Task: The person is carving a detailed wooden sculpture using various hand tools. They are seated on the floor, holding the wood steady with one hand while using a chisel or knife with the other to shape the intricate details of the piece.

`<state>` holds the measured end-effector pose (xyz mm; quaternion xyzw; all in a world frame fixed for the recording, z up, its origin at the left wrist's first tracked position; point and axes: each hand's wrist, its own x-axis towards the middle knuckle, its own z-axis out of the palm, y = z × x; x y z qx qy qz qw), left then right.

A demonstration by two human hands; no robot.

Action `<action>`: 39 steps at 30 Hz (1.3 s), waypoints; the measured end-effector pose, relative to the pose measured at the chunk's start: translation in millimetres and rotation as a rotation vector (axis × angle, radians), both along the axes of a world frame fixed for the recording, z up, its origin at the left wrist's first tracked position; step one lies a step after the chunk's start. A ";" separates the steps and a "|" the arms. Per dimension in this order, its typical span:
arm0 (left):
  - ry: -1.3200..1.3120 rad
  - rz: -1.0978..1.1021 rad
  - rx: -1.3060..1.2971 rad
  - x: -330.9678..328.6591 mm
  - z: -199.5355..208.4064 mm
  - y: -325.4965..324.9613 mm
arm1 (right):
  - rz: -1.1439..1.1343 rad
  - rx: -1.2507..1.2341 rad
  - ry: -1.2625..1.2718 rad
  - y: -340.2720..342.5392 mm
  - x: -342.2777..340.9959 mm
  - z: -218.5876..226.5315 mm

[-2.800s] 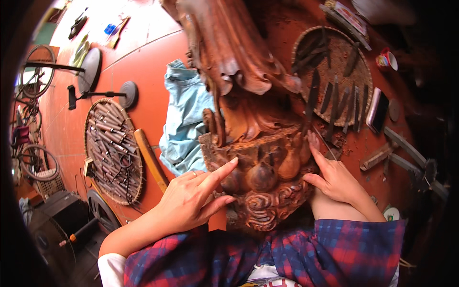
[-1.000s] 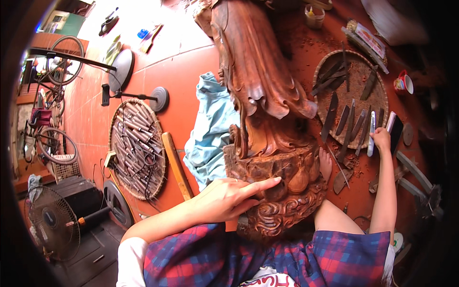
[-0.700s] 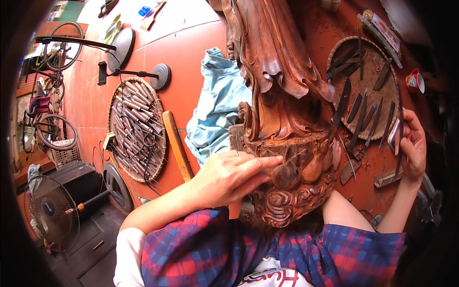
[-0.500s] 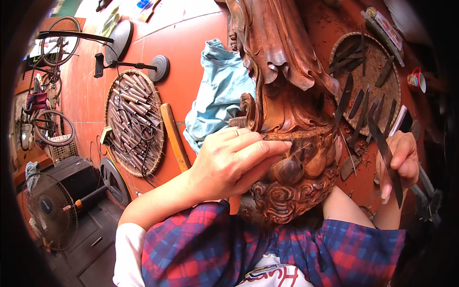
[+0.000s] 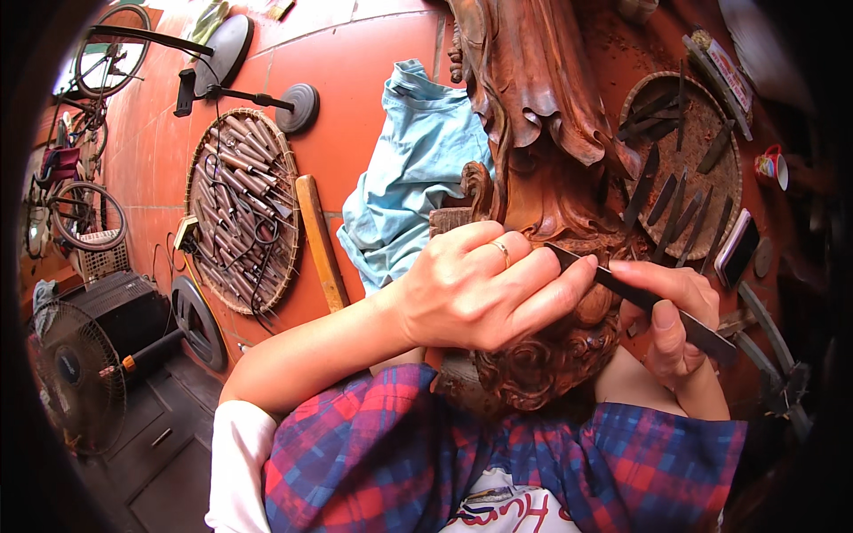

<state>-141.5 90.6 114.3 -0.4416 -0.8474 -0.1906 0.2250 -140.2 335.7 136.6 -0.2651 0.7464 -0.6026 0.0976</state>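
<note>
A large brown wood carving [image 5: 538, 369], with curled and rounded shapes at its near end and draped folds farther up, lies between my legs. A long flat dark file [image 5: 713, 340] slants across it. My right hand [image 5: 682, 291] grips the file around its right part, thumb below and fingers above. Closed over the file's far-left end is my left hand [image 5: 475, 289], a ring on one finger, fingertips pressed at the blade. Both hands hide part of the carving beneath, so the exact contact of file and wood cannot be seen.
Left: a round basket of carving tools [image 5: 289, 160], a wooden mallet-like bar [image 5: 320, 240], a light blue cloth [image 5: 409, 169], a fan [image 5: 80, 373]. Right: a woven tray [image 5: 733, 169] of dark files, a phone [image 5: 737, 249], a cup [image 5: 771, 167], grey metal bars [image 5: 769, 329].
My right hand has swung left, bringing the file from beside the tray onto the carving. My left hand has shifted right and closed on the file's end.
</note>
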 end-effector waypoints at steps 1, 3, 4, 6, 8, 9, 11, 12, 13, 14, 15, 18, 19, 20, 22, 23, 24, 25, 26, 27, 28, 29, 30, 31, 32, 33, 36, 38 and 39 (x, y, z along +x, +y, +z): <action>0.007 0.005 0.033 0.1 0.0 0.3 | -0.001 -0.045 0.015 -2.8 3.3 0.8; 0.016 -0.001 0.104 -3.5 -4.6 3.5 | 0.018 0.066 0.165 -10.4 5.3 -0.2; -0.009 -0.009 0.098 -5.7 -1.8 0.2 | 0.051 0.154 0.257 -13.6 3.8 2.9; 0.002 0.026 0.124 -9.5 -10.7 -2.2 | 0.055 0.403 0.554 -17.8 2.9 8.7; -0.023 0.069 0.157 -13.9 -21.0 -3.0 | -0.058 0.582 0.793 -30.5 10.0 9.2; 0.005 0.084 0.161 -16.0 -25.6 -2.4 | -0.060 0.494 0.799 -37.4 9.4 4.7; -0.044 0.102 0.141 -18.9 -31.9 -4.8 | 0.119 0.264 0.714 -47.2 6.6 -9.3; -0.076 0.119 0.147 -19.3 -34.2 -4.9 | 0.233 0.150 0.526 -52.9 7.9 -16.1; -0.096 0.133 0.154 -19.7 -37.2 -3.7 | 0.309 0.049 0.432 -57.0 6.9 -24.1; -0.103 0.141 0.121 -19.4 -37.3 -3.7 | 0.342 0.041 0.403 -57.9 5.6 -29.4; -0.111 0.149 0.087 -19.2 -37.4 -4.0 | 0.376 0.032 0.374 -58.3 3.5 -32.7; -0.084 0.196 0.049 -22.7 -42.5 -7.3 | 0.363 0.056 0.420 -62.7 -7.0 -35.1; -0.091 0.201 0.036 -24.5 -41.1 -8.5 | 0.363 0.070 0.439 -63.8 -9.0 -37.3; -0.062 0.190 0.039 -29.0 -40.9 -9.4 | 0.355 0.090 0.459 -65.8 -10.8 -38.9; -0.040 0.180 0.006 -35.8 -38.0 -10.9 | 0.337 0.110 0.483 -69.8 -16.0 -43.8; -0.013 0.167 0.008 -41.1 -40.3 -11.6 | 0.328 0.112 0.488 -72.0 -19.6 -46.4; 0.015 0.176 -0.015 -45.9 -40.6 -12.2 | 0.294 0.103 0.513 -74.7 -23.3 -48.3; 0.044 0.185 -0.039 -48.7 -39.6 -12.9 | 0.330 0.105 0.482 -75.3 -28.8 -47.1; 0.049 0.176 -0.057 -49.1 -39.2 -14.6 | 0.341 0.100 0.464 -75.5 -29.8 -47.3; 0.020 0.176 -0.041 -47.3 -40.3 -14.0 | 0.353 0.096 0.446 -75.5 -30.1 -47.5; -0.009 0.176 -0.024 -43.1 -41.5 -12.5 | 0.370 0.100 0.437 -73.7 -27.8 -47.2; -0.033 0.175 -0.006 -39.4 -41.1 -11.4 | 0.386 0.105 0.431 -70.3 -24.2 -44.6; -0.080 0.152 -0.018 -31.9 -41.3 -11.7 | 0.402 0.111 0.426 -68.1 -20.4 -42.1; -0.071 0.142 -0.004 -29.2 -41.3 -9.6 | 0.411 0.092 0.389 -68.0 -16.6 -41.3; -0.071 0.152 -0.025 -29.4 -35.6 -9.1 | 0.401 0.095 0.401 -67.4 -18.1 -36.3; -0.071 0.162 -0.046 -30.7 -28.1 -8.7 | 0.392 0.099 0.412 -66.7 -20.8 -30.8; -0.061 0.190 -0.037 -47.5 -29.0 -10.7 | 0.395 0.144 0.460 -69.1 -39.3 -38.4; -0.102 0.200 0.007 -34.3 -42.6 -8.1 | 0.422 0.124 0.442 -66.4 -29.5 -49.2; -0.124 0.209 0.024 -27.0 -44.9 -8.0 | 0.439 0.107 0.433 -66.0 -24.2 -49.6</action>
